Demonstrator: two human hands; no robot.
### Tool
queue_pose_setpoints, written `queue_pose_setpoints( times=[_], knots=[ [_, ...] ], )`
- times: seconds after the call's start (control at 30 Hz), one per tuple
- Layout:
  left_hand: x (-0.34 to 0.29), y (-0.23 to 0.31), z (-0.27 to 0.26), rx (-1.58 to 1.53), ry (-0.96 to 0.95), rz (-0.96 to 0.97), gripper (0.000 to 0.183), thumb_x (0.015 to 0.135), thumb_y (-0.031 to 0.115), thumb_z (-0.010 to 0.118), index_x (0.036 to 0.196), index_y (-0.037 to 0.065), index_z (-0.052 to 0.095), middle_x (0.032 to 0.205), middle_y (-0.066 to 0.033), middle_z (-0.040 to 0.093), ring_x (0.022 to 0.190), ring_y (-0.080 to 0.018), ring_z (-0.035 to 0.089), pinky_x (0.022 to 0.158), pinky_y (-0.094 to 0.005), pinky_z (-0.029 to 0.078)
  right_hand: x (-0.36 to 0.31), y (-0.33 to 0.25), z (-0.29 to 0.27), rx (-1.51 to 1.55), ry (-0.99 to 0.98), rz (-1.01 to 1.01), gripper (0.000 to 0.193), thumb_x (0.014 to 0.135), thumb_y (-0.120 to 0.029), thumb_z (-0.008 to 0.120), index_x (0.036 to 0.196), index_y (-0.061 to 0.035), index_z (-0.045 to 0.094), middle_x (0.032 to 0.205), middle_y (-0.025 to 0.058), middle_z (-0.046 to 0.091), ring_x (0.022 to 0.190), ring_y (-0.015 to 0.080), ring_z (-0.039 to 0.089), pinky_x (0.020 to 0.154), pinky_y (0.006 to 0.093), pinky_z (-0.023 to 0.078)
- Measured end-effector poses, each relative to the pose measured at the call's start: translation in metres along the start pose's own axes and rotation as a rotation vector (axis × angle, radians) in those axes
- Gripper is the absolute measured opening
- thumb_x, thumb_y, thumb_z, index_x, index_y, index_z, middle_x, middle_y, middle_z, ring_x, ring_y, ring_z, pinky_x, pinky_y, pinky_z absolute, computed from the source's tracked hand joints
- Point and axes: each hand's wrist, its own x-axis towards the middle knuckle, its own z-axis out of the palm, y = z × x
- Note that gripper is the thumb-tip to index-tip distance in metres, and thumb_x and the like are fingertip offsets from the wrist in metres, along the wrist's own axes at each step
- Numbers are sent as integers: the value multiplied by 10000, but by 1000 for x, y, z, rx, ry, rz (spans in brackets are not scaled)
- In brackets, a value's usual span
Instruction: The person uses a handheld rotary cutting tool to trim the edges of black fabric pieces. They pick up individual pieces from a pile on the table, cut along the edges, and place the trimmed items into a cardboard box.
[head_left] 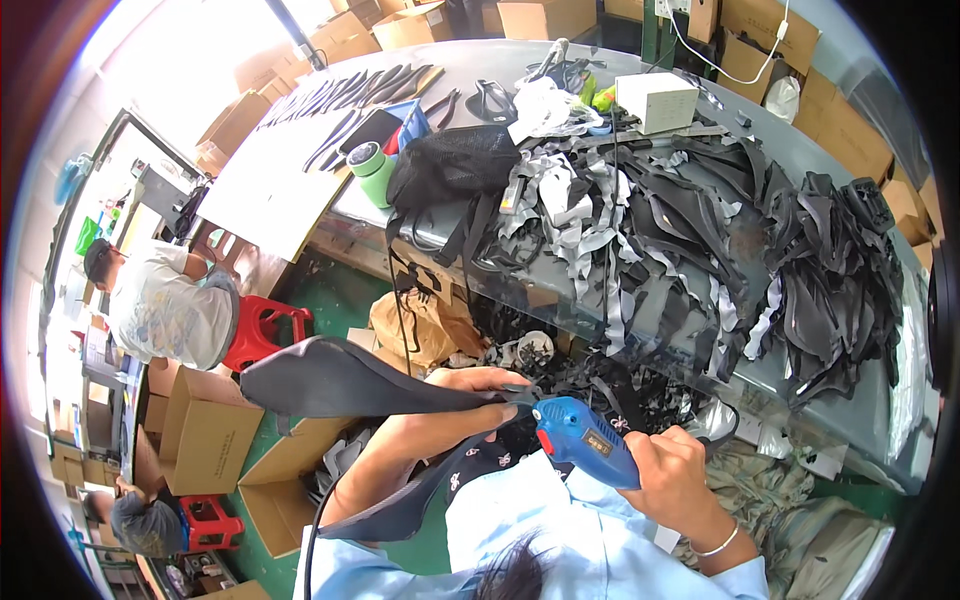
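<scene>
My left hand is closed on a long, curved dark grey fabric piece, pinching its narrow right end between thumb and fingers. One broad end of the piece sticks out to the left. Another grey strip hangs below, along my left forearm. In my right hand is a blue handheld electric cutter with a red button, my fingers wrapped round its body. Its head points left and sits right by the pinched end of the fabric. Whether the blade touches the cloth cannot be made out.
A grey table carries heaped dark pieces and pale strips, a black bag, a green bottle and a white box. Scraps lie beneath. Open cartons stand left, near two seated people and red stools.
</scene>
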Motion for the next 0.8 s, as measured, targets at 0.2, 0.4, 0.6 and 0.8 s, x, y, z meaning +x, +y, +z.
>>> queue_pose_setpoints(
  times=[0.2,0.4,0.6,0.8],
  knots=[
    [10,-29,3,-10,-47,246,405,751,-54,611,1144,41,592,1039,-112,664,822,-132,609,721,-271,501,-2,-2,7,79,18,-4,417,562,-156,778,877,-32,533,547,35,515,485,212,542,527,315,409],
    [11,-4,15,373,-35,218,381,758,35,689,1122,-13,585,1037,-134,666,889,-164,634,768,-290,494,2,-11,9,151,29,-40,379,591,-157,769,865,-33,539,538,35,509,465,223,536,520,316,413],
    [26,-26,17,284,-9,330,317,788,30,649,1088,-42,579,1051,-95,635,935,-174,608,828,-309,476,3,-18,22,197,34,25,424,605,-205,800,872,-20,527,596,72,586,497,246,583,531,332,444],
    [-5,8,4,-221,434,727,480,756,172,639,1174,-13,494,1113,-120,549,1017,-175,526,856,-290,434,4,-10,25,143,107,96,419,619,-230,801,862,-24,529,580,73,584,491,250,578,519,334,444]
  ],
)
